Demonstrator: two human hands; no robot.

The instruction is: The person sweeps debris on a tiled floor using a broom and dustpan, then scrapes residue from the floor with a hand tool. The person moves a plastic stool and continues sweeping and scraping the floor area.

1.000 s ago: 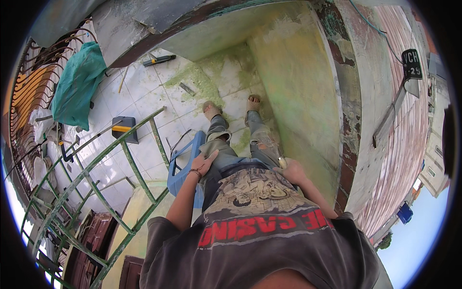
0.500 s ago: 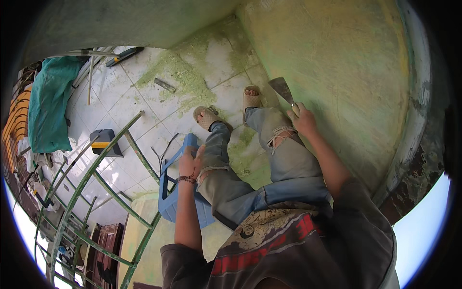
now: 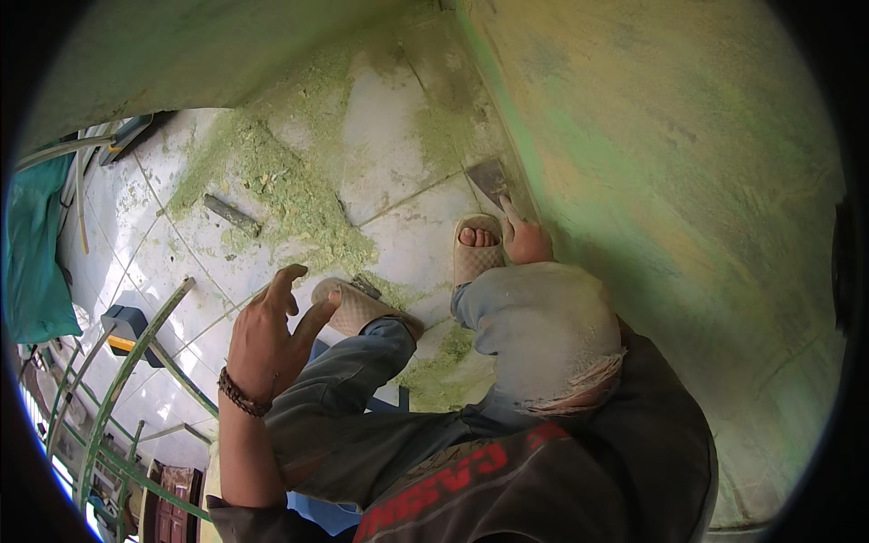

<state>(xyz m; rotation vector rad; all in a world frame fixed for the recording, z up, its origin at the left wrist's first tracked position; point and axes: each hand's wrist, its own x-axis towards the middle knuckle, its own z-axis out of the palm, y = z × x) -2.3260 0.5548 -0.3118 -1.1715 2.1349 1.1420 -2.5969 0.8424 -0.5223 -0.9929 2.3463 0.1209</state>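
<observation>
Got the fingers of the right hand [image 3: 529,242] closed round a scraper [image 3: 490,178], with the blade just ahead, down by the wall [image 3: 652,154]; can't tell if touching. Holding nothing in the left hand [image 3: 267,342], with thumb and fingers apart. Looks partway along, judging by the mess: loads of green flakes [image 3: 294,181] already down on the tiles [image 3: 407,201] ahead of the left fingers, unswept, and patchy green left on the wall. Counting up: one scraper, one dark bar [image 3: 232,215] beyond the left fingers, two slippers [image 3: 476,261] between both hands, one dustpan [image 3: 129,331] left of the left fingers.
</observation>
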